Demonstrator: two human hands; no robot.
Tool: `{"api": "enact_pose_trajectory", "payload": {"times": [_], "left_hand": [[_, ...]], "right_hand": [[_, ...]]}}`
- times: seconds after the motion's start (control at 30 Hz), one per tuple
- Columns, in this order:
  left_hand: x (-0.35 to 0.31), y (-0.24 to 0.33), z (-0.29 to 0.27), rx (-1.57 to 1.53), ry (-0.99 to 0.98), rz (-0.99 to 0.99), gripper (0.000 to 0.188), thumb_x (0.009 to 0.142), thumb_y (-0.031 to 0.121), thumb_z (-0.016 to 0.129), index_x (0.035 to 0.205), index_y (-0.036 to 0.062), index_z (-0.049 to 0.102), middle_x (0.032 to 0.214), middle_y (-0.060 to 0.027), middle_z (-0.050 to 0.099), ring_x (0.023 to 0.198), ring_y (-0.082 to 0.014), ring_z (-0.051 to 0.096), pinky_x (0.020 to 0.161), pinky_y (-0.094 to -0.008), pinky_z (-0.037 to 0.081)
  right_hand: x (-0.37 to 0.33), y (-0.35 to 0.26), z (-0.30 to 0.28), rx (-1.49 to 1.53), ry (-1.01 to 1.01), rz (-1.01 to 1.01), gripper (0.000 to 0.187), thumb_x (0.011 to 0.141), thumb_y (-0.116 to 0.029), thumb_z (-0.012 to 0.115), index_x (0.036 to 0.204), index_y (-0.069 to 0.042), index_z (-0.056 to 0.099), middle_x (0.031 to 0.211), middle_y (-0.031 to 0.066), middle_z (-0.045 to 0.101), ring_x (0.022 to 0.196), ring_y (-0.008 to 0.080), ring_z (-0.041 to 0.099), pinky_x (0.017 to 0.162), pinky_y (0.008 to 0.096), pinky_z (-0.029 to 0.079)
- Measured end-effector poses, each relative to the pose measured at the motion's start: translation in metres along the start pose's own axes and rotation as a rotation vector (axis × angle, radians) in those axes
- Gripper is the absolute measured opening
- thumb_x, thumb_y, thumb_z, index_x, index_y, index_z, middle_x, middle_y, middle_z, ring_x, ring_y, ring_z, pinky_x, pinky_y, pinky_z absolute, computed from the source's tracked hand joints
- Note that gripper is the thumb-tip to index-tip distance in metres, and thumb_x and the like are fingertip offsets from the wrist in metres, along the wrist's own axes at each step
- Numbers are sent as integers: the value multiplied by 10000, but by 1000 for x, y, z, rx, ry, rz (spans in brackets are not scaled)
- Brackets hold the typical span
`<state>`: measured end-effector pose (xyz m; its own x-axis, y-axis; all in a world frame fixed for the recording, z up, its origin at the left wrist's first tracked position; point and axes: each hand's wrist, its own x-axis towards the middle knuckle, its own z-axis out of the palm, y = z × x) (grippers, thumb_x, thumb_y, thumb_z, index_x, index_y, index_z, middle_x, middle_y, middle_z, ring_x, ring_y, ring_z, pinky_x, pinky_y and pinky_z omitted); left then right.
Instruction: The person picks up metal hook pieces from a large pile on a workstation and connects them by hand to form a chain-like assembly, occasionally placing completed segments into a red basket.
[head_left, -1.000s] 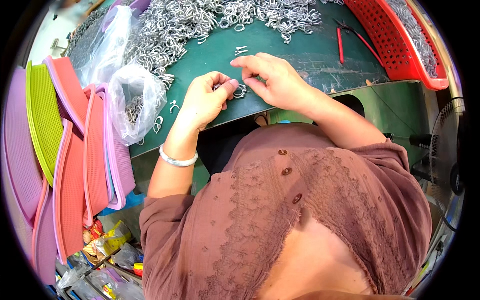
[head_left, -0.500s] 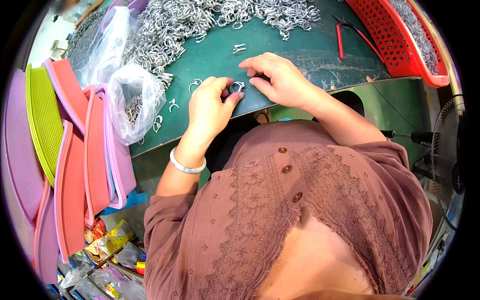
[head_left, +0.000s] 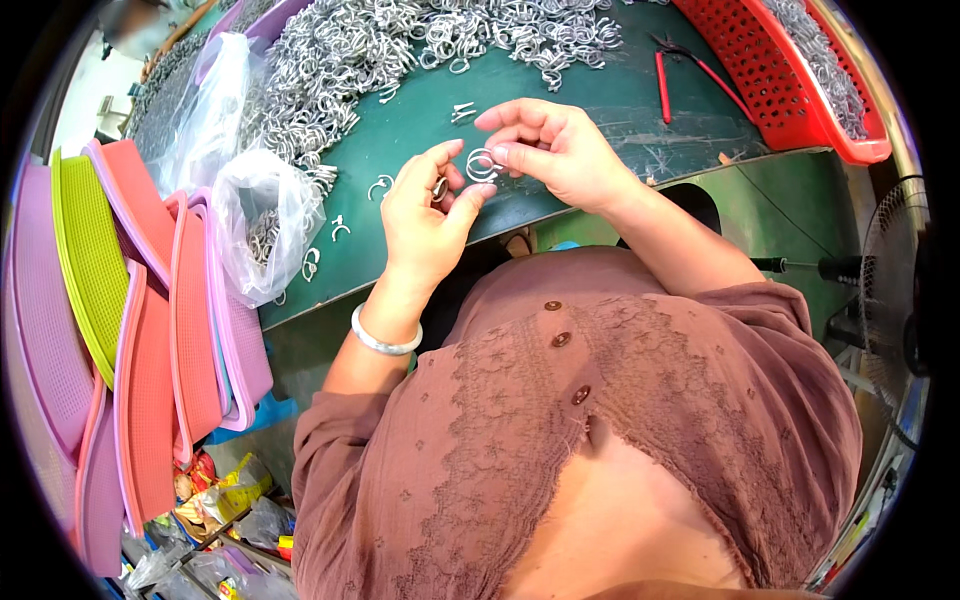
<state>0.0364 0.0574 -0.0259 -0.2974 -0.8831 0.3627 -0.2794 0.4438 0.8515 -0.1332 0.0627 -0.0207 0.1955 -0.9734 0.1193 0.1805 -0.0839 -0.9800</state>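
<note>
The right hand (head_left: 562, 152) pinches a silvery metal ring (head_left: 471, 170) between thumb and forefinger, in the air over the near edge of the green counter (head_left: 590, 95). The left hand (head_left: 430, 208) faces it with fingers half curled and spread from the thumb, whose tip lies at the ring's lower edge; whether it touches cannot be told. A small shiny piece (head_left: 440, 188) shows among the left fingers, too small to tell if held or worn. Beyond both hands spreads a heap of metal clips (head_left: 335, 75). A clear plastic bag (head_left: 232, 225) stands to the left; red-handled pliers (head_left: 664, 88) lie right, near a red basket (head_left: 748, 65).
</note>
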Motion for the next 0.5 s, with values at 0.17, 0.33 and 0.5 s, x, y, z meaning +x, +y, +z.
{"api": "enact_pose_trajectory", "payload": {"times": [0.17,0.33,0.5], "left_hand": [[-1,0,1,-339,-79,-229,201,712,44,649,897,2,581,686,32,526,566,-12,424,481,-150,346],[2,5,2,-326,-70,-250,117,761,48,600,866,-3,592,703,29,555,593,-12,437,524,-153,359],[2,5,5,-354,-24,-236,89,768,43,588,846,0,599,724,27,565,624,-18,454,555,-158,374]], "right_hand": [[-2,1,-1,-31,13,-130,242,791,-40,546,1021,29,513,806,56,612,747,68,539,676,204,434],[-5,2,0,-124,37,-203,238,786,-33,550,1016,22,520,808,55,612,754,70,540,680,208,437],[-6,1,0,-145,-6,-206,266,785,-16,552,1047,-3,508,854,27,572,777,56,521,672,185,429]]}}
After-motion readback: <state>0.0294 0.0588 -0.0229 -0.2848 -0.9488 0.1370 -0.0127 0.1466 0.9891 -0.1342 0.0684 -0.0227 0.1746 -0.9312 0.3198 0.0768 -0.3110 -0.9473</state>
